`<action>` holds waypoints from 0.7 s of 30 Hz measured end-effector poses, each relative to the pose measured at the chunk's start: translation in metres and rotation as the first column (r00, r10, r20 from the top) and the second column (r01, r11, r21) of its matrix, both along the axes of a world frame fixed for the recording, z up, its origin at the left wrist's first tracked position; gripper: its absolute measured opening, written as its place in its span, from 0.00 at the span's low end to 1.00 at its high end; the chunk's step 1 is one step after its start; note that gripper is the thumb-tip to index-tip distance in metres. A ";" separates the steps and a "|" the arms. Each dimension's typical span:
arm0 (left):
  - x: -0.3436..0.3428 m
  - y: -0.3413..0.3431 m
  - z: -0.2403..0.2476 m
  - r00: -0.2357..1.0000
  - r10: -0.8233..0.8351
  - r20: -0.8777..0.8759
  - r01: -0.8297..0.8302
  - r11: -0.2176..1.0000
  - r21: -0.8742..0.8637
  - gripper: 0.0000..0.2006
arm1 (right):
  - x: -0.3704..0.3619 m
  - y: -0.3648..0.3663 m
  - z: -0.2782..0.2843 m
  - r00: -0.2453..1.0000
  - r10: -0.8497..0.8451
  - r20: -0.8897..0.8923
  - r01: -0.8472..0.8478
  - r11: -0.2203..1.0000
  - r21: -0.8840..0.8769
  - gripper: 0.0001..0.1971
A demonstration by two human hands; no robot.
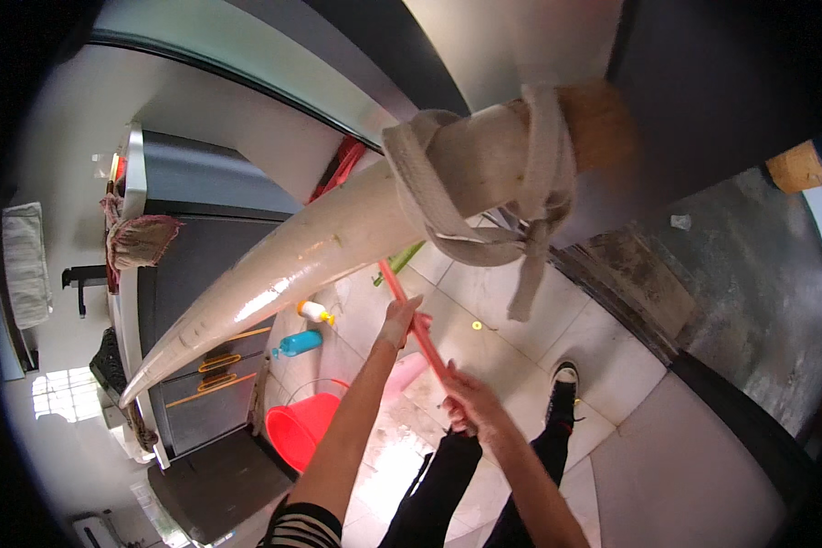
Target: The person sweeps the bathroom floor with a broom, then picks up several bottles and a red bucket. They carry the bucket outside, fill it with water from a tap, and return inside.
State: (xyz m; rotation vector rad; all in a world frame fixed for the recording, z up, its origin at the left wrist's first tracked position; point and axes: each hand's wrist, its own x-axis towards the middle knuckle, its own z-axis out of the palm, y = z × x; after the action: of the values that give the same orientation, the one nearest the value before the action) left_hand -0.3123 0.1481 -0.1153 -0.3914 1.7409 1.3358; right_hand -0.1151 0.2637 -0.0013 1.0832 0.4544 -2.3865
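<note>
- The left hand [402, 321] has its fingers wrapped round a thin red pole [411, 320], a mop or broom handle by the look of it, gripping it high up.
- The right hand [466, 402] is closed on the same pole lower down, nearer the body; the two fists sit well apart along it.
- The pole slants upward from the hands and passes behind a large, curved, cream-coloured tusk-shaped ornament [292, 265], which hangs overhead with a pale cloth strap [466, 192] knotted round its thick end.
- Below the tusk, on the pale tiled floor [511, 338], stand a red plastic bucket [303, 425], a blue bottle [297, 344] lying on its side and a small white bottle with an orange cap [315, 311].
- The floor below the tusk looks glossy, perhaps wet; a black shoe [562, 388] is planted on it.
- Risk, as I judge it: the pole's far end is hidden behind the tusk, so a careless swing could knock the ornament or snag its strap.
- A slip on the shiny tiles, or a kick to the bucket, also seems possible.
</note>
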 end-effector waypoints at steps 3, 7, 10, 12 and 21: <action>0.033 -0.010 0.017 1.000 0.009 -0.020 -0.011 0.996 -0.087 0.15 | 0.026 -0.028 0.008 0.999 -0.051 0.013 0.052 0.992 -0.113 0.24; 0.057 -0.057 0.034 1.000 -0.020 0.010 0.021 0.981 -0.191 0.17 | 0.051 -0.068 0.022 0.994 0.076 -0.079 -0.070 0.995 0.071 0.28; 0.062 -0.075 0.041 1.000 0.023 0.013 -0.019 0.976 -0.218 0.18 | 0.056 -0.080 0.022 0.989 0.125 -0.074 -0.122 0.992 0.039 0.28; 0.081 -0.087 0.043 0.999 0.022 0.039 -0.014 0.981 -0.193 0.18 | 0.065 -0.083 0.020 0.987 0.151 -0.061 -0.151 0.988 -0.003 0.27; 0.179 -0.096 0.080 0.951 0.069 0.301 -0.006 0.979 -0.204 0.17 | 0.149 -0.059 0.070 0.946 0.315 0.072 -0.319 0.946 0.060 0.28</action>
State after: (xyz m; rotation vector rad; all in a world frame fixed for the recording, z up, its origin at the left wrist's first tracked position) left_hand -0.1330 0.0519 -0.0351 -0.7115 1.6137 1.0616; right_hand 0.0340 0.2044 0.0686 1.0247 0.6442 -2.0628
